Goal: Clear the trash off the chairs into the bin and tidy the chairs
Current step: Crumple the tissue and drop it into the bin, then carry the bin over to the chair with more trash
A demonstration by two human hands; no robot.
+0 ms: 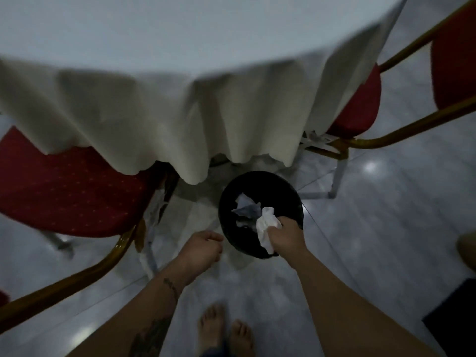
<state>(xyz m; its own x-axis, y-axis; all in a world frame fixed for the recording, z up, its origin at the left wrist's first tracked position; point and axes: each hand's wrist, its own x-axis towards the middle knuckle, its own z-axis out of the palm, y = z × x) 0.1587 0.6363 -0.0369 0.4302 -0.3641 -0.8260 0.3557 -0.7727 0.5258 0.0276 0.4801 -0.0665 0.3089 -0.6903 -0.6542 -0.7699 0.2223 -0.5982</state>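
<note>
A round black bin [260, 180] stands on the floor just in front of the table, with crumpled paper [244, 206] inside. My right hand [287, 235] is over the bin's near rim, shut on a crumpled white tissue [266, 226]. My left hand [203, 247] hangs beside the bin on its left, fingers loosely curled, holding nothing. A red chair [69, 191] with a gold frame stands at the left, its seat partly under the cloth. A second red chair [360, 104] stands at the right.
A round table with a long white tablecloth [154, 112] fills the upper half of the view. My bare feet [224, 328] stand on the shiny pale tiled floor. A dark object [453, 313] sits at the right edge.
</note>
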